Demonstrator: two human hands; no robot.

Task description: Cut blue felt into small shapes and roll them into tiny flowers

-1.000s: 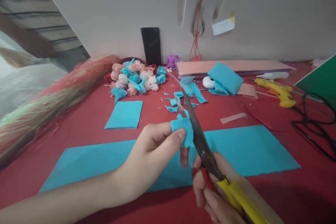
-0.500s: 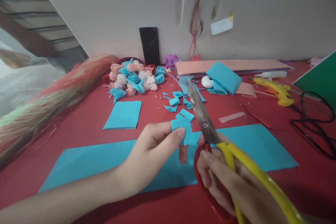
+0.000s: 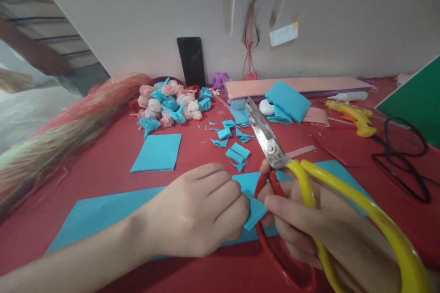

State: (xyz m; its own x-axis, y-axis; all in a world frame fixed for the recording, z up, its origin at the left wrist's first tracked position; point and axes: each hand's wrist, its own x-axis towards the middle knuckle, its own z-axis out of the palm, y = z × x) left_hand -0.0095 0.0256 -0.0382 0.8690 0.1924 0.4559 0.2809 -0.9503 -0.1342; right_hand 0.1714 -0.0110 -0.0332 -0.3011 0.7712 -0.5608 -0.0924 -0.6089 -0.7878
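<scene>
My left hand (image 3: 209, 208) is closed, knuckles up, on a small folded piece of blue crepe paper (image 3: 256, 210) that sticks out toward the right. My right hand (image 3: 302, 219) holds a pair of scissors (image 3: 271, 149) with red and yellow handles. The blades point up and away, nearly closed, and its fingertips are close to the paper piece. Beneath both hands lies a long blue paper strip (image 3: 103, 210). Small blue offcuts (image 3: 237, 153) are scattered beyond the scissors' left side. A folded blue square (image 3: 158, 152) rests at the left.
Paper roses (image 3: 170, 103) are heaped at the back left beside a leaning black phone (image 3: 191, 62). A yellow glue gun (image 3: 354, 113) with a black cord lies right. Peach paper (image 3: 295, 85) lines the wall. A person in a striped shirt (image 3: 44, 18) stands at far left.
My left hand has turned knuckles up, swinging the blue paper piece down toward my right hand. Another blue offcut lies on the table. The scissors remain in my right hand.
</scene>
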